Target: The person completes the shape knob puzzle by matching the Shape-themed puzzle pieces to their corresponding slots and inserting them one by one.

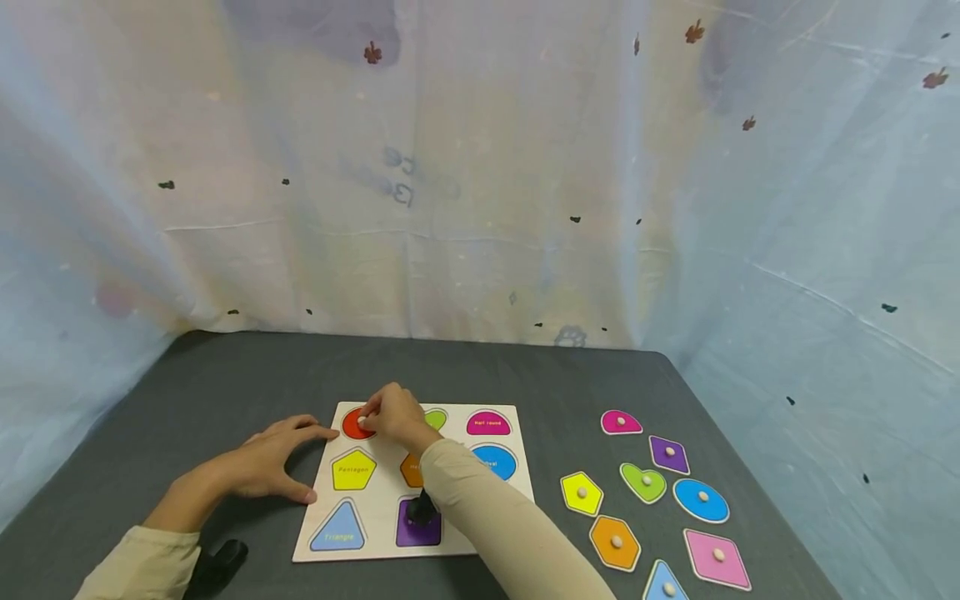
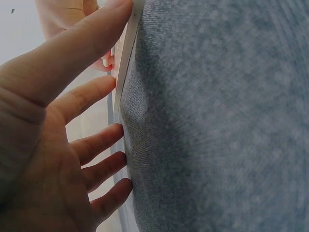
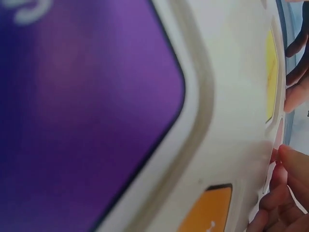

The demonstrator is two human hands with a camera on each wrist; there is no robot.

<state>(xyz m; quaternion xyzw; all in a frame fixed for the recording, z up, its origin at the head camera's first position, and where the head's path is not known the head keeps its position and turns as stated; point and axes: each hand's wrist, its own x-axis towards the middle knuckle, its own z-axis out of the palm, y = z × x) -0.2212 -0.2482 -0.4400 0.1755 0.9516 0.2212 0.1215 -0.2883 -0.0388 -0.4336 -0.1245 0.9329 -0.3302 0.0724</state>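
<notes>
A white shape puzzle board (image 1: pixel 382 500) lies on the grey table, printed with coloured shapes and their names. At its far left corner my right hand (image 1: pixel 397 414) pinches the small knob of a red round piece (image 1: pixel 351 425) over the round slot; whether it sits fully in cannot be told. The right wrist view shows those bent fingers (image 3: pixel 285 193) beyond the purple slot (image 3: pixel 96 106). Spread along the board's left edge is my left hand (image 1: pixel 273 458), its thumb and a fingertip touching the rim. My right forearm hides part of the board's right side.
Loose knobbed pieces lie right of the board: a magenta half round (image 1: pixel 621 427), purple square (image 1: pixel 660 451), green heart (image 1: pixel 636 481), yellow pentagon (image 1: pixel 577 502), blue oval (image 1: pixel 690 498), orange hexagon (image 1: pixel 607 533), pink piece (image 1: pixel 716 571) and blue triangle (image 1: pixel 660 579). A pale curtain (image 1: pixel 480 275) surrounds the table.
</notes>
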